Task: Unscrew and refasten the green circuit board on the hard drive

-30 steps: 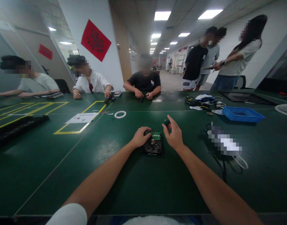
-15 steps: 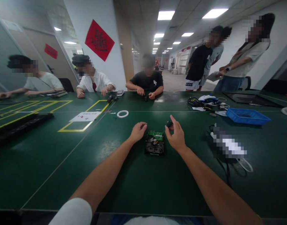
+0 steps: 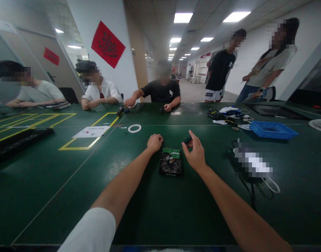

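A hard drive [image 3: 170, 166] with a green circuit board [image 3: 171, 153] at its far end lies on the green table [image 3: 139, 210], in front of me. Just beyond its upper left corner is my left hand [image 3: 155, 142], its fingers curled together; whatever they may hold is too small to make out. To the right of the drive, my right hand [image 3: 194, 150] grips a small dark green object [image 3: 187, 140], like a screwdriver handle, between thumb and fingers. Neither hand visibly touches the drive.
A white ring [image 3: 134, 128] and a paper sheet [image 3: 90, 132] lie to the left. At right are a blue tray [image 3: 273, 130], cables [image 3: 215, 114] and a blurred white item [image 3: 255, 161]. Several people sit or stand across the table.
The view has shifted slightly. My right hand has drawn a little away from the drive's circuit board. The person opposite has reached one hand toward the dark items on their side.
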Tool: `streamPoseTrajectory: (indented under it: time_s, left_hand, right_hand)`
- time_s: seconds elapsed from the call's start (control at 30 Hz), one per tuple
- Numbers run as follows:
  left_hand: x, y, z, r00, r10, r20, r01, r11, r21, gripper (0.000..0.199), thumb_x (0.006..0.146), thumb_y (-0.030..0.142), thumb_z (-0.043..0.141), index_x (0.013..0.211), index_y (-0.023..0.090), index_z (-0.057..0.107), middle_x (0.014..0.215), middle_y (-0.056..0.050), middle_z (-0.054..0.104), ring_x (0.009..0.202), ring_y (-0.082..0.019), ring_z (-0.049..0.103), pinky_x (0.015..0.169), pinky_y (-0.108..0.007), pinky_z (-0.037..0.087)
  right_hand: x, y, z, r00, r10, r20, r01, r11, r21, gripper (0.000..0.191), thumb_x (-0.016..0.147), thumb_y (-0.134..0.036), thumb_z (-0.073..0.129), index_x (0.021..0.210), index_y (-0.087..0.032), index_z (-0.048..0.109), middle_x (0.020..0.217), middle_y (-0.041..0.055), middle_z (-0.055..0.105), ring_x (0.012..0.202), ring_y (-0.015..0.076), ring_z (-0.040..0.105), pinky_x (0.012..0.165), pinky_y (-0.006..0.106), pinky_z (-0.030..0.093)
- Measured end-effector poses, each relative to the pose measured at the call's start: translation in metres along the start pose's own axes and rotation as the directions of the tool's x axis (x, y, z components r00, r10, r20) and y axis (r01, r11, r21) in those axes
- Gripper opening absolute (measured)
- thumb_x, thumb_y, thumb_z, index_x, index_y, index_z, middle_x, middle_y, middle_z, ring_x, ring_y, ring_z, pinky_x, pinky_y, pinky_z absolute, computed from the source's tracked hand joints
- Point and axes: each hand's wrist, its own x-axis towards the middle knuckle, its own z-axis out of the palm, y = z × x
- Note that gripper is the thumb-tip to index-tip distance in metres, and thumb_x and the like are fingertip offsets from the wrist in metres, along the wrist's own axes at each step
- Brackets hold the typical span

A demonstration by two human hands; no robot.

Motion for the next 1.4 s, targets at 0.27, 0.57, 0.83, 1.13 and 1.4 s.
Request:
streamPoseTrajectory:
  time_s: [0.27,0.57,0.83,1.13,1.4]
  left_hand:
    - [-0.027,-0.012,-0.017,0.997,-0.043,-0.062,0.037,0.995,-0.095,0.011,0.091,0.018,0.060,0.087,0.018,0.069,0.098,-0.011,0.069,0.097,-0.024,0.061,0.090,-0.034,0.045]
    - [-0.034,0.022,-0.048,0.993,0.063,-0.100,-0.096,0.924,-0.371,0.006,0.090,0.019,0.060,0.096,0.019,0.063,0.088,-0.002,0.067,0.082,-0.015,0.063,0.078,-0.027,0.048]
    - [-0.057,0.079,-0.053,0.931,0.336,0.139,-0.073,0.547,-0.834,0.028,0.081,0.036,0.077,0.091,0.015,0.063,0.078,0.000,0.063,0.068,-0.011,0.059,0.065,-0.024,0.048]
    - [-0.064,0.088,-0.060,0.917,0.315,0.244,0.067,0.481,-0.874,0.040,0.075,0.045,0.084,0.088,0.013,0.064,0.075,-0.002,0.067,0.065,-0.010,0.061,0.066,-0.025,0.049]
    - [-0.063,0.085,-0.060,0.912,0.308,0.272,0.066,0.545,-0.836,0.039,0.077,0.045,0.083,0.087,0.011,0.068,0.075,-0.006,0.071,0.064,-0.012,0.064,0.067,-0.027,0.053]
  right_hand:
    - [0.003,-0.006,-0.005,0.996,-0.029,-0.082,0.028,1.000,-0.007,0.060,0.096,-0.035,0.055,0.152,-0.021,0.037,0.113,0.0113,0.061,0.084,0.0221,0.063,0.085,0.043,0.058]
    - [0.011,-0.001,-0.011,0.986,0.025,-0.165,-0.033,0.998,-0.049,0.032,0.089,-0.022,0.052,0.120,-0.019,0.057,0.110,0.0107,0.066,0.101,0.0258,0.064,0.093,0.044,0.051]
    - [0.007,-0.019,-0.007,0.977,-0.101,0.190,0.092,0.994,0.058,0.017,0.093,-0.030,0.060,0.104,-0.022,0.070,0.100,0.0057,0.074,0.093,0.0224,0.069,0.088,0.036,0.051]
    - [0.007,-0.025,-0.008,0.972,-0.052,0.228,0.042,0.998,0.052,0.013,0.094,-0.031,0.063,0.095,-0.023,0.072,0.096,0.0041,0.076,0.090,0.0219,0.071,0.086,0.034,0.051]
    - [0.004,-0.022,-0.004,0.957,-0.091,0.276,0.086,0.996,0.030,0.016,0.096,-0.032,0.057,0.098,-0.023,0.071,0.096,0.0043,0.075,0.090,0.0215,0.070,0.085,0.033,0.049]
